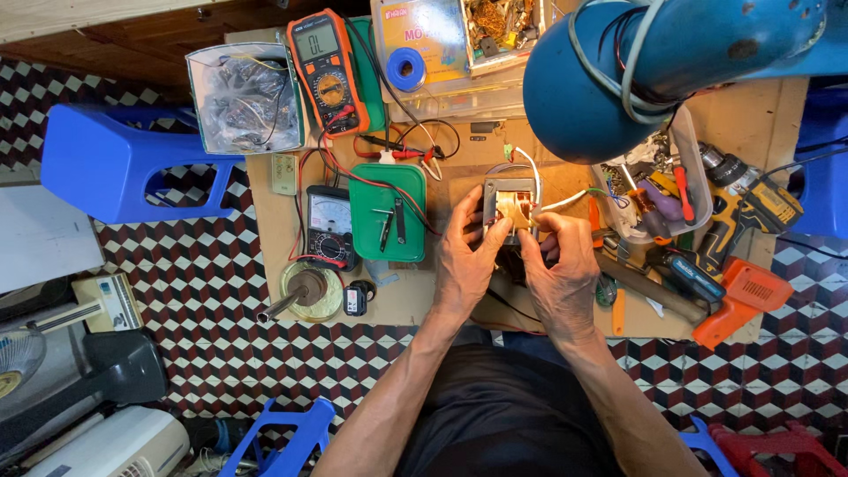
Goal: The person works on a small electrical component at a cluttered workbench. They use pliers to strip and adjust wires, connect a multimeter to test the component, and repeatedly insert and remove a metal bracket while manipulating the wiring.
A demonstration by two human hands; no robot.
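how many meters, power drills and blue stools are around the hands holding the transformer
Both hands, left hand and right hand, hold the small transformer.
Meters: 2 (orange digital multimeter, black analog meter)
Power drills: 2 (yellow drill, orange drill)
Blue stools: 2 (blue stool, second blue stool)
Total: 6

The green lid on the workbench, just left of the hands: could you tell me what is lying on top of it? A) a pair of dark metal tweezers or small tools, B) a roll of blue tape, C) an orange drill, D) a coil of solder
A: the green lid carries a couple of slim dark metal tools lying on its flat top; the roll of blue tape sits farther back, and the left hand is beside the lid, not on it.
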